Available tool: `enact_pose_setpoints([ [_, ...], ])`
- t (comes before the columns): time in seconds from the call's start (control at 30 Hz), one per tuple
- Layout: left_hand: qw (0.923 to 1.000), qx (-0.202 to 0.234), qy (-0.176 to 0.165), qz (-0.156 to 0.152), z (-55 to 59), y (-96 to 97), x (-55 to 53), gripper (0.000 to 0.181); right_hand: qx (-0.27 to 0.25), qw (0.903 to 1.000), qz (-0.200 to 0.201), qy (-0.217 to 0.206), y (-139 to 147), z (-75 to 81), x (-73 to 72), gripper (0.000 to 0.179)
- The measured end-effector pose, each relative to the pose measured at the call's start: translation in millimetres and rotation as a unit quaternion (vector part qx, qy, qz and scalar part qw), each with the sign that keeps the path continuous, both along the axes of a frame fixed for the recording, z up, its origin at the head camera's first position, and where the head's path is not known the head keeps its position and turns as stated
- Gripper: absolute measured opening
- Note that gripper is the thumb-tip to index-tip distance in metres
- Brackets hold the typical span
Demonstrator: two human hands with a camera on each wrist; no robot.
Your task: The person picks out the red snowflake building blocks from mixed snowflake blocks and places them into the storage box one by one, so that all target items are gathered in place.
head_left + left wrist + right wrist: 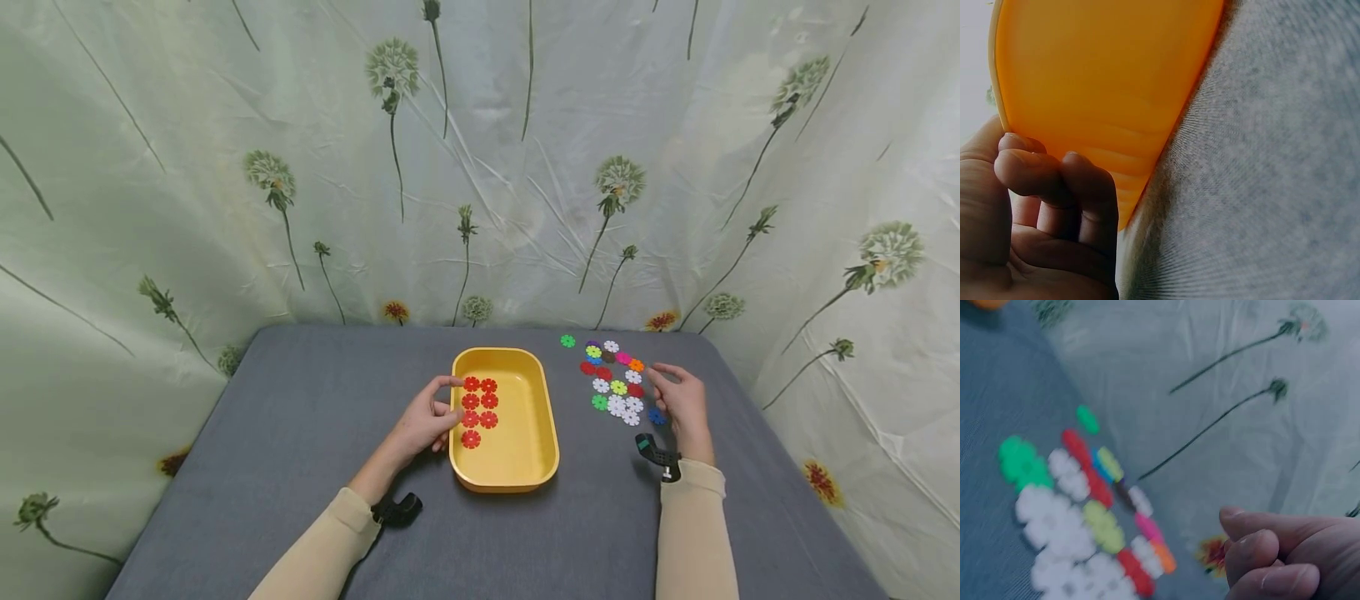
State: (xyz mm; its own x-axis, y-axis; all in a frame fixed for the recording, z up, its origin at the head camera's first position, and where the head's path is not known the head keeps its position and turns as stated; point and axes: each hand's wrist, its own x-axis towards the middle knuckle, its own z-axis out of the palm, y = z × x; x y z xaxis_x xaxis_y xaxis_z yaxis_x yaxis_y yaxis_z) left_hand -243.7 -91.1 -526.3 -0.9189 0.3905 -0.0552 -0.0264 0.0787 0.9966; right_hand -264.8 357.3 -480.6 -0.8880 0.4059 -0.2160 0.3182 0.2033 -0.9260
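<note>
My left hand (422, 423) is at the left side of a yellow tray (534, 417), gripping its rim. In the left wrist view, its fingers (1088, 187) curl against the outside of the tray wall (1110, 81). Several red snowflake-shaped plastic discs (489, 401) lie in two columns along the tray's left half. My right hand (684, 402) hovers at the right of a loose group of coloured discs, nearest an orange disc (637, 365) and a blue disc (657, 416). Its fingers are loosely bent, and nothing shows between them in the right wrist view.
White discs (617, 406), a pink disc (624, 358), red discs (603, 374) and yellow-green discs (618, 387) lie close together on the grey cloth-covered table (315, 400). A green disc (567, 341) sits apart near the back edge. Behind hangs a dandelion-print curtain (510, 192).
</note>
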Motion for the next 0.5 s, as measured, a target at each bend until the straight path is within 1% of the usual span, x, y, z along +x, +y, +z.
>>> enact_pose_setpoints([
  [0.1,1.0000,-0.001,0.001,-0.001,-1.0,-0.3,0.0,0.058,0.011,0.9996,-0.004,-0.027,2.8,-14.2,-1.1,0.057],
  [0.23,1.0000,-0.005,0.003,-0.001,-2.0,-0.3,-0.2,0.057,0.010,0.9990,-0.007,-0.042,2.9,-26.3,-2.6,0.058],
  [0.37,1.0000,-0.005,0.003,0.001,-1.5,-0.4,-0.2,0.057,0.025,0.9986,-0.012,-0.046,0.8,-29.5,-4.0,0.058],
  [0.5,1.0000,-0.006,0.002,0.003,-0.8,-0.4,-0.1,0.057,0.085,0.9944,-0.009,-0.062,-4.1,-29.2,-5.9,0.057],
])
